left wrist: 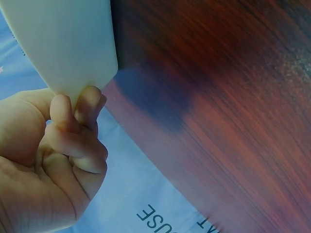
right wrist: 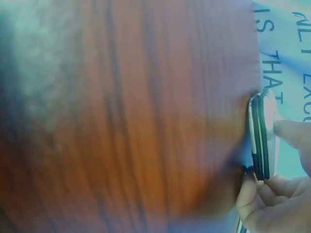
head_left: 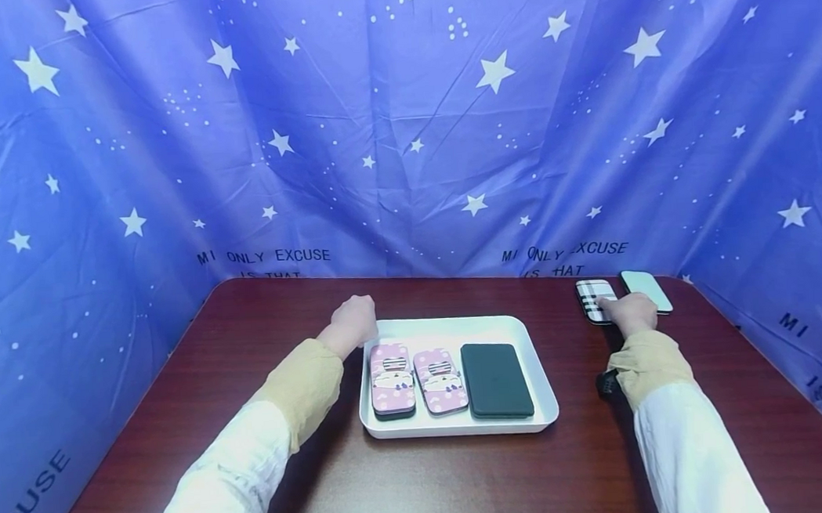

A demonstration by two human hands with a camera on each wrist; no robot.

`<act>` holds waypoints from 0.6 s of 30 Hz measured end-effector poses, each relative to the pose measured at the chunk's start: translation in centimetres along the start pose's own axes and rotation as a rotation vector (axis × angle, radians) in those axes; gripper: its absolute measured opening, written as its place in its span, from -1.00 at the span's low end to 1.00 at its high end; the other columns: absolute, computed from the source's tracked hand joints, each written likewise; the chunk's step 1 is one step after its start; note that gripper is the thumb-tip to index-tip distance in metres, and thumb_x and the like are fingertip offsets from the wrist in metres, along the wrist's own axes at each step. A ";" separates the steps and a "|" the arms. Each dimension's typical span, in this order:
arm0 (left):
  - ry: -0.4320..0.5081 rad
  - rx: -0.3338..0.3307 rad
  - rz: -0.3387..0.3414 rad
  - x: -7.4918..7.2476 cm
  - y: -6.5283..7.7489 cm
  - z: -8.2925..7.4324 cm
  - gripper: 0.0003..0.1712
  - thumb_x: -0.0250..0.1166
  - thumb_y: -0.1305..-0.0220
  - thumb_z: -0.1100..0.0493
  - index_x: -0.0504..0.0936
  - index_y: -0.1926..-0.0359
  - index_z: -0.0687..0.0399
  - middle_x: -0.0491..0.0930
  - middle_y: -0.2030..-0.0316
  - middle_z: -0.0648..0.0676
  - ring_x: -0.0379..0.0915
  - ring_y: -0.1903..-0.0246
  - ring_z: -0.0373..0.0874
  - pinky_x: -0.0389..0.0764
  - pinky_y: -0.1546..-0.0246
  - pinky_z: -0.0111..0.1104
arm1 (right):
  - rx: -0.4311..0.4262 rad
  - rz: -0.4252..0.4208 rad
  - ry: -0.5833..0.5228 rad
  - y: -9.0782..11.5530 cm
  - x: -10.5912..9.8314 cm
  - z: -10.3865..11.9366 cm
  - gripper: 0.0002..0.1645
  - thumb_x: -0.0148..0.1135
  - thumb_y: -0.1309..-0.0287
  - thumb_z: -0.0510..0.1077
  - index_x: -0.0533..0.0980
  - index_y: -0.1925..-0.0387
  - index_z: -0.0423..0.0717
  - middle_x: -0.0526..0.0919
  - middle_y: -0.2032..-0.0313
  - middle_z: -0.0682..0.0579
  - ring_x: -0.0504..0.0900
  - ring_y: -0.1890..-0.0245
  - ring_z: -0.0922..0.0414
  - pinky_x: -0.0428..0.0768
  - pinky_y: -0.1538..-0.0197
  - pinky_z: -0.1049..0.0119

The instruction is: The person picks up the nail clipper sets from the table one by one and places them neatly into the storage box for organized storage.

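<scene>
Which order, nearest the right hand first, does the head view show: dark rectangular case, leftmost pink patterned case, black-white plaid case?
1. Plaid case, in right hand.
2. Dark case, right side of white tray.
3. Leftmost pink case, tray's left.

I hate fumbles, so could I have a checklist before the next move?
1. Left grip pinching tray: ok.
2. Right grip holding plaid case: ok.
3. Plaid case fully off the table: cannot tell.
4. Pink cases inside tray: ok.
5. Dark case inside tray: ok.
6. Ample room right of dark case: not ok, the strip looks narrow.
</scene>
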State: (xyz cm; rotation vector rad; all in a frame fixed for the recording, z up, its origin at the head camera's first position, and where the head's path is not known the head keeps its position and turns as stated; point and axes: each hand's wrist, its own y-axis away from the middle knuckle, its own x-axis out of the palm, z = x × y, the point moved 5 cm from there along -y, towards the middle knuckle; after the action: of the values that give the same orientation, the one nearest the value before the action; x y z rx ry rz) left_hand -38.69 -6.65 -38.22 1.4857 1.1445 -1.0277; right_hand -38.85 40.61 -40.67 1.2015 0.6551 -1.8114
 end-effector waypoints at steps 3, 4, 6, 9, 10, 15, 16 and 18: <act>0.002 -0.002 -0.001 0.0 0.0 0.1 -0.64 0.28 0.00 0.46 0.60 0.10 0.24 0.61 0.29 0.16 0.49 0.47 -0.05 0.55 0.59 -0.32 | -0.002 -0.004 -0.022 -0.1 -0.3 0.1 -0.09 0.11 -0.28 0.13 0.30 -0.08 -0.78 0.42 -0.08 -0.63 0.48 -0.10 -0.42 0.53 -0.09 -0.11; 0.002 -0.001 -0.002 0.0 0.1 0.0 -0.65 0.27 -0.01 0.47 0.61 0.11 0.24 0.61 0.30 0.15 0.49 0.48 -0.05 0.55 0.59 -0.32 | -0.001 -0.007 -0.034 -0.1 -0.3 0.1 -0.09 0.12 -0.27 0.13 0.30 -0.08 -0.78 0.43 -0.06 -0.63 0.48 -0.09 -0.42 0.53 -0.09 -0.12; 0.006 -0.001 -0.002 -0.1 0.1 0.0 -0.66 0.27 -0.01 0.47 0.61 0.12 0.24 0.60 0.31 0.15 0.48 0.48 -0.05 0.53 0.60 -0.33 | -0.002 -0.019 -0.061 0.0 -0.4 0.1 -0.11 0.16 -0.25 0.11 0.33 -0.06 -0.78 0.49 0.00 -0.61 0.53 -0.02 -0.40 0.53 -0.09 -0.12; 0.013 0.002 0.002 -0.1 0.2 0.0 -0.68 0.26 -0.02 0.47 0.62 0.14 0.23 0.60 0.34 0.14 0.48 0.50 -0.05 0.52 0.61 -0.34 | 0.001 -0.028 -0.117 0.1 -0.5 0.0 -0.17 0.18 -0.25 0.05 0.35 -0.03 -0.78 0.58 0.12 -0.57 0.70 0.27 -0.25 0.49 -0.15 -0.12; 0.013 0.003 0.002 -0.1 0.2 0.0 -0.69 0.26 -0.02 0.46 0.63 0.14 0.23 0.59 0.35 0.14 0.48 0.50 -0.05 0.51 0.61 -0.35 | 0.007 -0.026 -0.145 0.2 -0.5 0.0 -0.19 0.19 -0.25 0.03 0.35 -0.04 -0.77 0.58 0.14 -0.56 0.72 0.44 -0.15 0.47 -0.17 -0.12; 0.017 0.005 0.000 -0.1 0.3 0.0 -0.70 0.26 -0.01 0.47 0.63 0.16 0.23 0.59 0.36 0.14 0.48 0.49 -0.05 0.52 0.60 -0.34 | 0.070 0.036 -0.381 0.5 -0.4 -0.4 -0.28 0.18 -0.28 -0.12 0.25 -0.15 -0.72 0.53 0.15 -0.55 0.54 0.82 0.27 0.62 -0.07 0.02; 0.016 0.005 0.000 -0.1 0.3 0.0 -0.69 0.26 -0.01 0.47 0.63 0.16 0.23 0.59 0.36 0.14 0.48 0.49 -0.05 0.52 0.60 -0.33 | 0.082 0.054 -0.443 0.5 -0.3 -0.4 -0.28 0.18 -0.28 -0.15 0.20 -0.18 -0.72 0.48 0.10 -0.53 0.52 0.80 0.31 0.69 0.05 0.09; 0.019 0.003 0.004 -0.1 0.3 0.0 -0.68 0.26 0.00 0.47 0.62 0.15 0.23 0.59 0.36 0.13 0.47 0.49 -0.05 0.53 0.60 -0.33 | 0.097 0.091 -0.548 0.4 -0.1 -0.6 -0.27 0.15 -0.29 -0.21 0.11 -0.24 -0.70 0.37 0.01 -0.46 0.48 0.73 0.37 0.73 0.26 0.24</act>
State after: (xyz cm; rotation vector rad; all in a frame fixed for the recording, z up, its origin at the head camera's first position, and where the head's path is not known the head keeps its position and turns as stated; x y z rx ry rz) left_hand -38.46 -6.71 -38.06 1.5022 1.1528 -1.0150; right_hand -38.14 40.94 -40.81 0.7235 0.1974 -1.9909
